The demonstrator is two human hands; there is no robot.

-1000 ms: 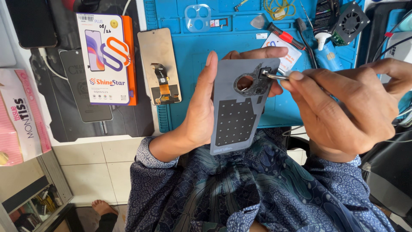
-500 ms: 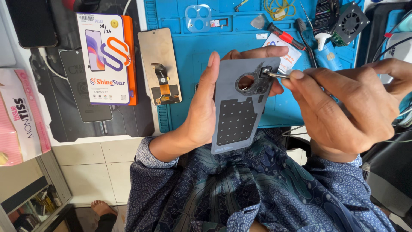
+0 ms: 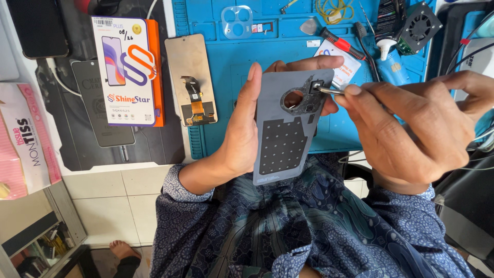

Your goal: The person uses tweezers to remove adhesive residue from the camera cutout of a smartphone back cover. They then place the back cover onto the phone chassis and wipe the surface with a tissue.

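Your left hand (image 3: 242, 139) grips the grey phone back cover (image 3: 285, 128) upright above the blue mat (image 3: 231, 67), thumb along its left edge. Your right hand (image 3: 406, 128) pinches tweezers (image 3: 329, 90), tips touching the dark camera ring (image 3: 301, 98). If the tips skid, they may scratch the cover or jab your left fingertips (image 3: 309, 64) just behind. Pull too hard and the ring could bend or spring away among the clutter.
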